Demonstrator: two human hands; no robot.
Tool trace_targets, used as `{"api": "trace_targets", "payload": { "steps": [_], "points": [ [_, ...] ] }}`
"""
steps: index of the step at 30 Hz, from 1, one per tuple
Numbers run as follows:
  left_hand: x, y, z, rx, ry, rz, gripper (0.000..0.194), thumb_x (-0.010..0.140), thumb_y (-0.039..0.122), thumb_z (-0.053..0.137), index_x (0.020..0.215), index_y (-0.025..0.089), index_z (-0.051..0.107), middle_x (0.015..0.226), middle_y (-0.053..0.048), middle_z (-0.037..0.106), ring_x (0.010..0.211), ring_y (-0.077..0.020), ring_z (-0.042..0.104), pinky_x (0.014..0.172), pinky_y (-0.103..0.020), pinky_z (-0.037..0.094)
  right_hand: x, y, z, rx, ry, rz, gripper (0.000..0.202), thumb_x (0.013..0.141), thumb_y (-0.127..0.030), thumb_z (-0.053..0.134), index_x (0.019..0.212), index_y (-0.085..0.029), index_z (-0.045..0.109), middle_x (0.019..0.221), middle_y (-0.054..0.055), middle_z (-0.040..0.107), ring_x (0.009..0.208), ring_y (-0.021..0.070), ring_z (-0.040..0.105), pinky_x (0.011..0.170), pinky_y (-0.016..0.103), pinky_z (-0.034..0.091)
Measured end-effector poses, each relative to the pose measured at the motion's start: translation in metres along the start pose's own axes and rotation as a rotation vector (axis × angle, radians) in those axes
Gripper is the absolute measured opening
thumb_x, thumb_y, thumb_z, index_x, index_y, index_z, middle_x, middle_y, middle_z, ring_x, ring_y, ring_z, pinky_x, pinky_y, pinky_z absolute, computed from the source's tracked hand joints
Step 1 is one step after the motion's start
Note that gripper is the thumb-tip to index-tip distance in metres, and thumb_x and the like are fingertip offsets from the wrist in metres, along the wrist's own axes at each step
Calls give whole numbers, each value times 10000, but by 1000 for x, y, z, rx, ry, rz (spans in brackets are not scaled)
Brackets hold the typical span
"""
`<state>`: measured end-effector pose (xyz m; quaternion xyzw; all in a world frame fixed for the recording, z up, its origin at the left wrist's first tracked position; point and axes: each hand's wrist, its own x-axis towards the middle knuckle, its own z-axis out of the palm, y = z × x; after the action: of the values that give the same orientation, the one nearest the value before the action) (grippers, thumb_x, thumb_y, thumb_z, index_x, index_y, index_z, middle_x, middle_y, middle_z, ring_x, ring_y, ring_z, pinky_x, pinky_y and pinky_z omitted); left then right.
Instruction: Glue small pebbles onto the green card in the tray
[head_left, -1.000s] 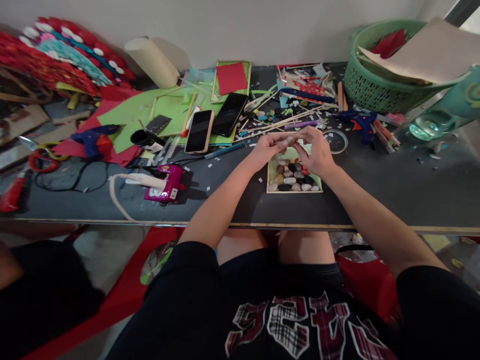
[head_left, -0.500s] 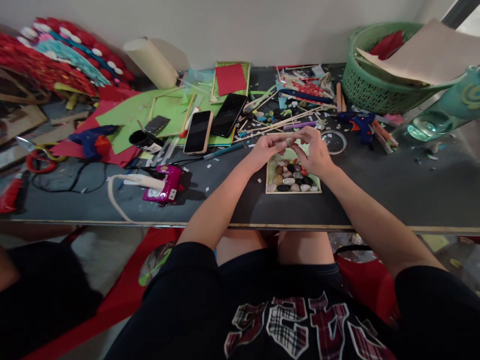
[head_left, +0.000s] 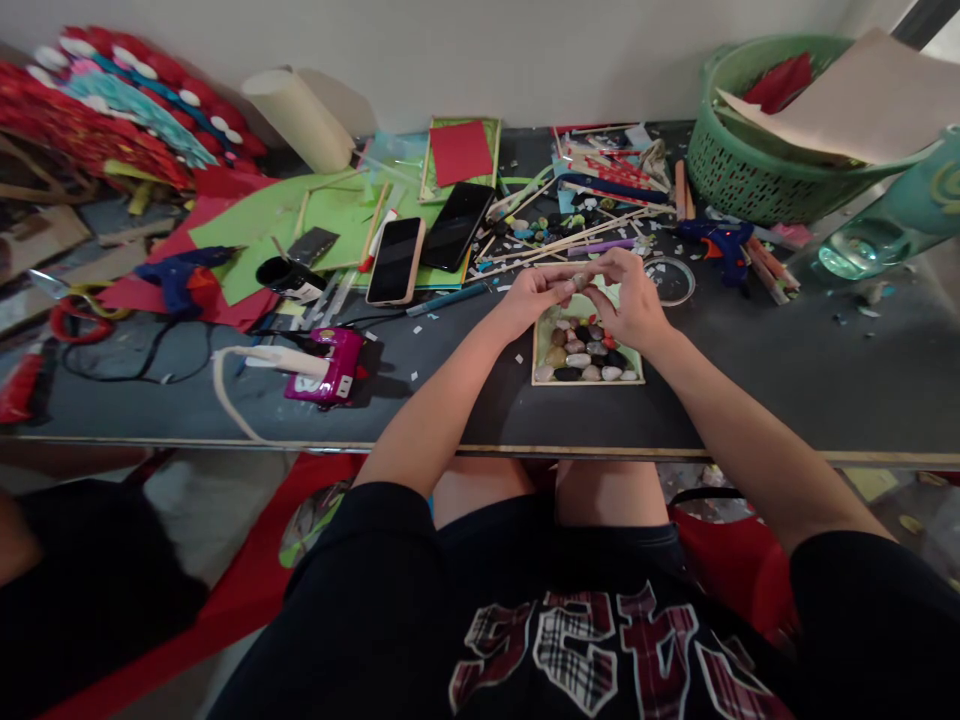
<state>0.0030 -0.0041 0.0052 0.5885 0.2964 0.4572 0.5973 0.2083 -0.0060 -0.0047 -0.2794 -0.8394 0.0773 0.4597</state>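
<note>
A small frame with a pale green base lies near the table's front edge, its lower part filled with pebbles in black, white, brown and red. Over its top part both hands meet. My left hand is closed, thumb and fingers pinching a small greyish stone. My right hand reaches the same stone from the other side with its fingertips closed on it. The fingers partly hide the stone and the frame's upper edge.
Two phones, a magenta power adapter and a glue gun lie left. Thin sticks are scattered behind the hands. At right are a blue glue gun, a tape roll, a green basket and a bottle.
</note>
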Motion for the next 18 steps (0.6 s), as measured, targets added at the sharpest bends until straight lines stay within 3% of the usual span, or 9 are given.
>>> {"api": "trace_targets", "payload": {
  "steps": [10, 18],
  "points": [
    [0, -2, -1, 5, -19, 20, 592, 732, 646, 869, 1106, 190, 824, 1024, -76, 810, 694, -74, 583, 664, -217, 467, 0, 1, 3, -2, 63, -80, 417, 1043, -337, 551, 1427, -258, 410, 1265, 107, 692, 1102, 260, 721, 930, 503, 621],
    [0, -2, -1, 32, -22, 25, 616, 718, 683, 858, 1103, 203, 822, 1029, -58, 806, 682, -65, 571, 657, -204, 478, 2, -4, 0, -47, 23, -12, 365, 1060, -400, 494, 1379, -228, 449, 1279, 124, 690, 1136, 264, 713, 940, 503, 627]
  ]
}}
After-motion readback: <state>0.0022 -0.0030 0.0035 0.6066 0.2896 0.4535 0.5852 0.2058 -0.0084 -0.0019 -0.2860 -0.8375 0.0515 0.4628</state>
